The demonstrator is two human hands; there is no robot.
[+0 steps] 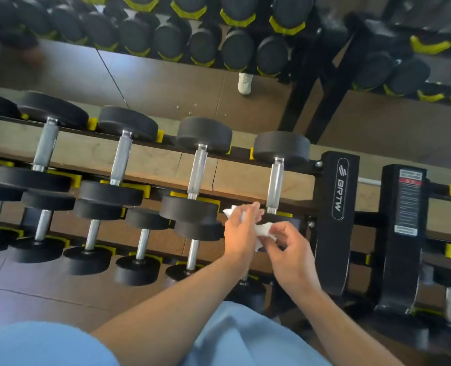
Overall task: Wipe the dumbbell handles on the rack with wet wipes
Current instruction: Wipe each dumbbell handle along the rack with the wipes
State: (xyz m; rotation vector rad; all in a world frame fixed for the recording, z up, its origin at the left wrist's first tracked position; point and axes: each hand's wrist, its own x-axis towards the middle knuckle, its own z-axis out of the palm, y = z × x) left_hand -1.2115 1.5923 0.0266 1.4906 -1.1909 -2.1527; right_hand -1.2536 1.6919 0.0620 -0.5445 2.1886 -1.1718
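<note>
A white wet wipe (264, 229) is held between both hands in front of the rack. My left hand (241, 233) grips its upper part, and my right hand (293, 249) pinches its lower right corner. Just behind the hands stands the rightmost dumbbell of the top row, with its silver handle (275, 186) and black heads. Further left on the top row are more silver handles (199, 171) (121, 158) (46, 145). The near head of the rightmost dumbbell is mostly hidden by my hands.
A black rack with yellow cradles holds a lower row of smaller dumbbells (142, 244). The rack's black end post (336, 207) stands right of my hands, a second rack (404, 220) beyond it. A mirror behind reflects dumbbells and a white shoe (245, 83).
</note>
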